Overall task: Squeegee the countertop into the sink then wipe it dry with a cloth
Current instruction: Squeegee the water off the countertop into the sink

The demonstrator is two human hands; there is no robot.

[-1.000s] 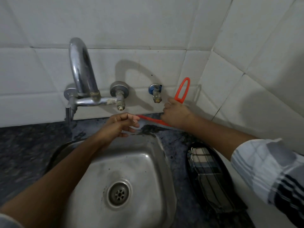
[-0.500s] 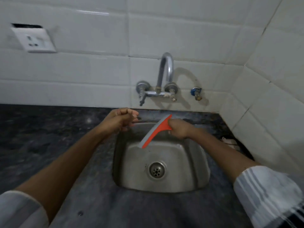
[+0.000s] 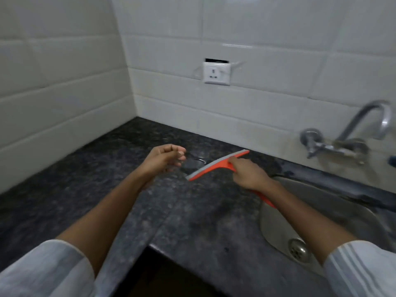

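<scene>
My right hand [image 3: 248, 174] grips the handle of an orange squeegee [image 3: 211, 167] with a grey rubber blade. The blade hangs over the dark speckled countertop [image 3: 111, 168], just left of the steel sink [image 3: 321, 211]. Its handle end pokes out under my wrist, over the sink. My left hand [image 3: 165, 158] hovers to the left of the blade with loosely curled fingers and holds nothing. A small wet patch [image 3: 196, 160] glints on the counter between my hands. No cloth is in view.
A chrome wall tap [image 3: 351, 138] stands over the sink at the right. A white wall socket [image 3: 216, 73] sits on the tiled back wall. White tiled walls meet in a corner at the counter's far left. The counter's front edge has a notch near me.
My view has swung left from the sink to the counter's corner. My right hand carried the squeegee from over the sink to the counter left of it. My left hand moved left too.
</scene>
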